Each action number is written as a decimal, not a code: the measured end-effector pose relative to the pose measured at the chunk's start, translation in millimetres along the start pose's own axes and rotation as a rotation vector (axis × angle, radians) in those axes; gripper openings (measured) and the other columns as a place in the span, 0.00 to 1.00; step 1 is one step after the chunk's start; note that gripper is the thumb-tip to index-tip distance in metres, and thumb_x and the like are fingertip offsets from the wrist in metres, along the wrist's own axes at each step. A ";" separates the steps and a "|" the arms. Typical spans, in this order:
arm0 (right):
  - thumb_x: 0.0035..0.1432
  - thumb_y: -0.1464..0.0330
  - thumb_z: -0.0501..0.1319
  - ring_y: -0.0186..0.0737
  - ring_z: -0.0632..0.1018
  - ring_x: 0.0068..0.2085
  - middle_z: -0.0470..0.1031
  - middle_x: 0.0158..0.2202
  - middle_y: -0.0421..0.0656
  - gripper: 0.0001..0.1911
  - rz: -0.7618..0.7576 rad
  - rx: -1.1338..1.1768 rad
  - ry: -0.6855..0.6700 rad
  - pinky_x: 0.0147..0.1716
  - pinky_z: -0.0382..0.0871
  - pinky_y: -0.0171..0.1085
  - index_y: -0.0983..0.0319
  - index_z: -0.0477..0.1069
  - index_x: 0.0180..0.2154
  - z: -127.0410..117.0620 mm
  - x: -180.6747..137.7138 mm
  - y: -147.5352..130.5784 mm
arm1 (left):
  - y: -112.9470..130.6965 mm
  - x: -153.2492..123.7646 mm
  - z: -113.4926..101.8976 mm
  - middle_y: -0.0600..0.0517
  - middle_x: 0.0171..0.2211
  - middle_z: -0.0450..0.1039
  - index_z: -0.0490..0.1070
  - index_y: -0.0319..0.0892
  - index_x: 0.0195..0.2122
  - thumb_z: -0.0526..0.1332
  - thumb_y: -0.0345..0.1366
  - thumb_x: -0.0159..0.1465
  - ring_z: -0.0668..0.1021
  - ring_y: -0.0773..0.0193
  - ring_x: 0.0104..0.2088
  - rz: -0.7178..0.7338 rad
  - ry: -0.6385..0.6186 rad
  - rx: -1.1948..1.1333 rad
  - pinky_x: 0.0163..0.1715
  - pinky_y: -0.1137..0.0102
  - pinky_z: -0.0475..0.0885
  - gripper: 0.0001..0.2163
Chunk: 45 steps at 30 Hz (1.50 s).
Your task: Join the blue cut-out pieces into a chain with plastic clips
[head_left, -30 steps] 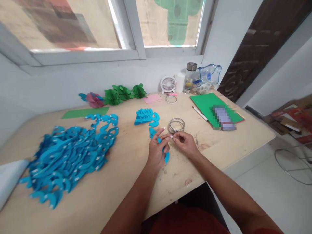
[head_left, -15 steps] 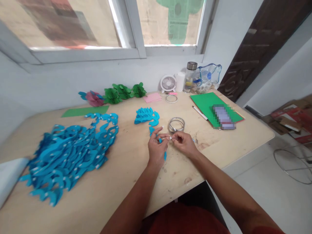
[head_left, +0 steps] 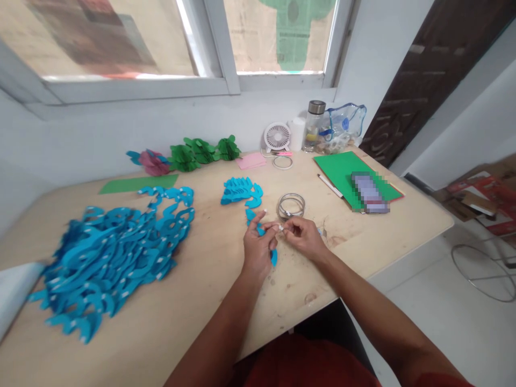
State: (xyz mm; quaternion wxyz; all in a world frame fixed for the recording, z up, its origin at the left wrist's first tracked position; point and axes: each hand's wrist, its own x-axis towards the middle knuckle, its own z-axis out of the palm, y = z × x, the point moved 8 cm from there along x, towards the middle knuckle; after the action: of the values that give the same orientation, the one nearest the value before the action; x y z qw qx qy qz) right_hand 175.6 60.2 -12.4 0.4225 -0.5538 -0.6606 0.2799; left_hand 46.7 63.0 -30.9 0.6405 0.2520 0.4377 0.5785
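My left hand [head_left: 257, 248] is closed in a pinch, with curved blue paper pieces [head_left: 274, 258] showing above and below its fingers. The fingertips of my right hand [head_left: 305, 236] are pinched too. Both hands meet at a small white piece [head_left: 281, 228], which looks like a bit of tape. Another white bit sits on a fingertip of my left hand. Just beyond the hands lie narrow rings [head_left: 291, 206], apparently tape rolls. A stack of blue paper pieces [head_left: 237, 191] rests behind my left hand, trailing down toward it.
A large heap of blue paper arcs with white patches [head_left: 116, 258] covers the left of the table. Green paper flowers [head_left: 197, 153], a small fan [head_left: 277, 138] and a glass bottle [head_left: 313, 126] stand along the wall. At right lie a pen [head_left: 330, 186], green sheets [head_left: 334, 166] and a phone [head_left: 370, 192].
My hands stay together, and the fingertips have drawn very slightly apart around the white piece. The view has shifted a little; the things on the table have not moved.
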 end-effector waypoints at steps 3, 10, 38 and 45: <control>0.49 0.70 0.58 0.32 0.68 0.25 0.69 0.23 0.38 0.03 -0.003 0.024 0.021 0.25 0.59 0.31 0.62 0.70 0.27 -1.6 -0.3 0.5 | 0.4 2.1 -2.4 0.63 0.21 0.63 0.64 0.42 0.49 0.68 0.29 0.43 0.59 0.81 0.11 -0.030 -0.004 -0.036 0.12 0.79 0.52 0.30; 0.48 0.70 0.58 0.33 0.68 0.25 0.69 0.23 0.39 0.03 0.014 0.112 0.077 0.24 0.60 0.31 0.62 0.70 0.27 -5.7 -0.3 0.3 | 5.1 3.7 -3.1 0.61 0.24 0.66 0.64 0.43 0.49 0.67 0.30 0.45 0.59 0.81 0.11 0.006 -0.020 0.011 0.12 0.79 0.53 0.28; 0.51 0.68 0.62 0.38 0.74 0.34 0.75 0.32 0.41 0.16 -0.159 0.124 0.002 0.37 0.66 0.37 0.59 0.70 0.45 -2.9 -6.4 -27.3 | 13.6 -11.0 13.5 0.49 0.41 0.76 0.60 0.50 0.58 0.64 0.28 0.52 0.77 0.60 0.37 0.422 -0.174 0.698 0.36 0.69 0.68 0.31; 0.52 0.69 0.59 0.36 0.72 0.31 0.73 0.30 0.41 0.14 -0.065 0.167 0.032 0.32 0.65 0.35 0.60 0.70 0.43 -5.2 -3.2 -15.4 | 15.5 -12.2 19.1 0.46 0.47 0.72 0.60 0.48 0.58 0.65 0.26 0.49 0.76 0.61 0.37 0.370 -0.257 0.579 0.40 0.68 0.70 0.33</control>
State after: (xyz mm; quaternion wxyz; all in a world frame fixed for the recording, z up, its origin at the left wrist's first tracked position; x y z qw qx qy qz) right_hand 172.6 53.1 2.3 0.4868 -0.4993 -0.6456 0.3113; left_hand 55.5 57.9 -5.4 0.4770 0.5684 0.4464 0.5001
